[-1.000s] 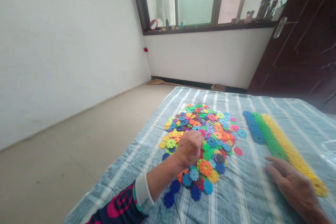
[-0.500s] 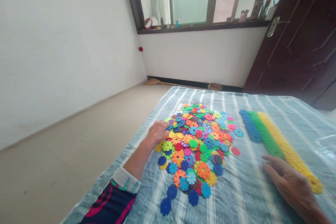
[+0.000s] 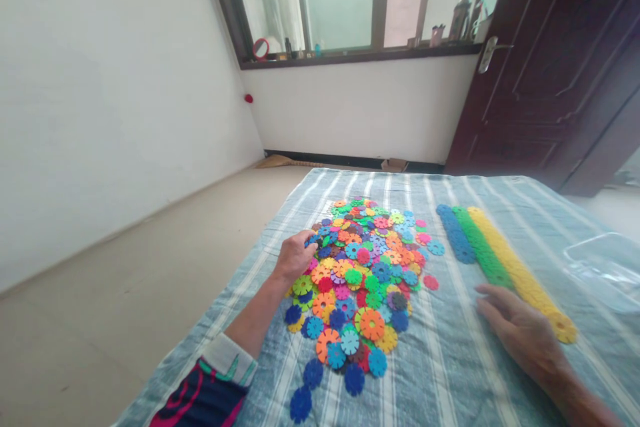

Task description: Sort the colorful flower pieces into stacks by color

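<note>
A heap of colourful notched plastic discs [image 3: 371,323] covers the middle of the striped cloth. At its left edge my left hand [image 3: 295,257] is closed, with a blue notched disc [image 3: 311,240] between thumb and fingers. To the right lie three rows of overlapping discs: a short blue row [image 3: 456,235], a longer green row [image 3: 483,247] and the longest, a yellow row [image 3: 523,275]. My right hand [image 3: 523,330] rests by the near end of the green row, left of the yellow one. Its fingers are loosely stretched, and nothing shows in them.
A clear plastic container [image 3: 603,273] sits at the right of the striped cloth [image 3: 425,373]. Several loose discs lie around the heap, including a dark blue disc [image 3: 301,404] at the front. Beyond are a window sill [image 3: 360,57] with small items and a dark red door [image 3: 540,67].
The whole view has shifted, so the scene sits further left and more of the clear container shows. My left hand has moved slightly up along the heap's edge and now pinches a blue disc.
</note>
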### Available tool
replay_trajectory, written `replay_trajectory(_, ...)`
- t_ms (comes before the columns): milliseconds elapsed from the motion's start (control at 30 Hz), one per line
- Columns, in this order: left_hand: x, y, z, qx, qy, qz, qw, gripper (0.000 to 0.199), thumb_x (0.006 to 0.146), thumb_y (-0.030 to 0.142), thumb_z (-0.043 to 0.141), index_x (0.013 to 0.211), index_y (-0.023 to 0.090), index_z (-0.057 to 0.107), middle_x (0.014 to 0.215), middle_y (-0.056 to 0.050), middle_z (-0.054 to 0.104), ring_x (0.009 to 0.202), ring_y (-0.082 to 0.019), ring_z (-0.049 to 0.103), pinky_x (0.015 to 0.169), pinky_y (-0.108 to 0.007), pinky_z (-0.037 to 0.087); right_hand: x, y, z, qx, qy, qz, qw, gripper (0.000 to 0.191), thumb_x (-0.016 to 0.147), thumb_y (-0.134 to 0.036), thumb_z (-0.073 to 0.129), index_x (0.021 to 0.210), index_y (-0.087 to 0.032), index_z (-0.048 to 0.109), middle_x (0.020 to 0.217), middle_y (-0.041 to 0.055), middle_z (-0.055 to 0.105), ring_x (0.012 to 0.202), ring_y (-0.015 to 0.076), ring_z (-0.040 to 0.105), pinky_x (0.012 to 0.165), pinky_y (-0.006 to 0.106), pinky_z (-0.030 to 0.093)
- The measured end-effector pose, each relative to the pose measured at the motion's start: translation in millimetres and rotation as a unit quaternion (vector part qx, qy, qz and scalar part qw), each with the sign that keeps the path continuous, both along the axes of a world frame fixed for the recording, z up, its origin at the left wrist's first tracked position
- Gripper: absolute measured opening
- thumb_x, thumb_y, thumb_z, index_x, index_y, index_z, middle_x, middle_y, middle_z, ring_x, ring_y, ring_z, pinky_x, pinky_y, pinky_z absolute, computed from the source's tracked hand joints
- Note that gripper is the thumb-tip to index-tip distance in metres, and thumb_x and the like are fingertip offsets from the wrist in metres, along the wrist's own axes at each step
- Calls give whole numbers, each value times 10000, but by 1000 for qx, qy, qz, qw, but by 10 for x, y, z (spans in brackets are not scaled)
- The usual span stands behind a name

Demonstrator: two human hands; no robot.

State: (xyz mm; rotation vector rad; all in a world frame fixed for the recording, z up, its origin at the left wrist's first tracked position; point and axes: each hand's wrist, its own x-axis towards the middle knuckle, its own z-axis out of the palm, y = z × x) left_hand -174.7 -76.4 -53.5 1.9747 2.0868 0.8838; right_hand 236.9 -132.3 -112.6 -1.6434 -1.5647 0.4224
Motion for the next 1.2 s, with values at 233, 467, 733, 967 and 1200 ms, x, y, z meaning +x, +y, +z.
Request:
replay_trajectory(233,499,14,99,-9,-272,-68,960,336,650,330,639,941,170,688,920,-23,730,874,-210,667,797,-306,525,-66,-25,-16,65,-48,18,997,286,795,-418,490,867,-224,687,807,38,743,761,220,700,679,302,540)
replay_trajectory(467,1094,83,136,-103,-401,-130,901,421,575,321,717,959,152,684,858,-41,732,822,-216,677,694,-300,539,-217,-43,70,120,-54,38,991,258,845,-351,464,871,-218,684,820,51,737,741,207,696,690,297,543)
replay_trajectory(733,1106,232,17,-64,-364,-127,921,333,549,362,735,813,170,668,733,1,691,749,-189,659,626,-253,509,-515,-13,297,98,-40,115,988,221,863,-288,462,857,-203,667,769,32,707,685,169,656,652,255,496)
replay_trajectory(967,1118,159,18,-72,-355,-172,916,355,547,399,742,802,164,664,700,7,669,694,-174,635,605,-247,486,-1074,371,588,33,67,150,986,227,819,-334,530,917,-191,677,708,3,659,578,130,579,551,229,442)
replay_trajectory(1200,1005,173,56,-51,-331,-209,919,329,554,402,736,774,165,671,700,10,661,699,-166,616,607,-232,465,-1447,745,572,-58,195,190,960,89,702,-238,607,741,-196,675,539,-57,547,462,82,487,459,199,348)
